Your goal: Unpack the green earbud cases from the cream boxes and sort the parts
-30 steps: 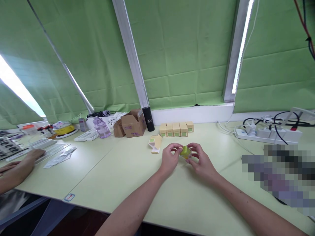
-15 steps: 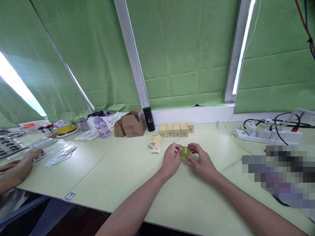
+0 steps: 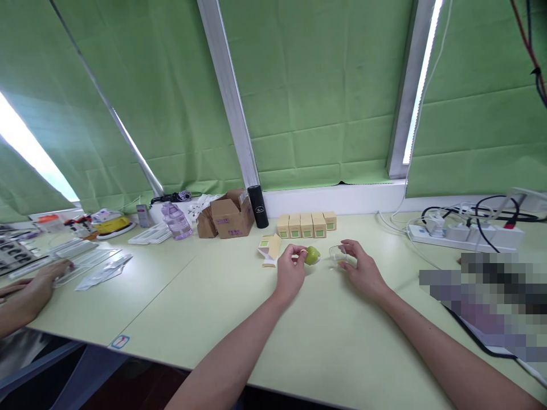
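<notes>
Just above the table, my left hand (image 3: 292,270) pinches a small, shiny green rounded object (image 3: 313,255) between thumb and fingertips. Its exact kind does not show. To the right, my right hand (image 3: 361,266) grips a clear plastic cover (image 3: 337,254), see-through and cup-shaped, by its right side. A short gap separates the cover from the green piece. Behind my left hand lies an opened small carton (image 3: 269,249), with its flaps spread. Several closed small cartons (image 3: 301,226) with green squares stand in a row farther back.
A black cylinder (image 3: 258,206) and a brown cardboard box (image 3: 233,215) stand at the back, beside a purple-tinted bottle (image 3: 176,221). Another person's hand (image 3: 43,285) rests near clear trays at left. A power strip (image 3: 465,239) with cables lies at right.
The clear cover has come apart from the green object. My right hand has moved right with the cover, while my left hand has shifted slightly left with the green piece.
</notes>
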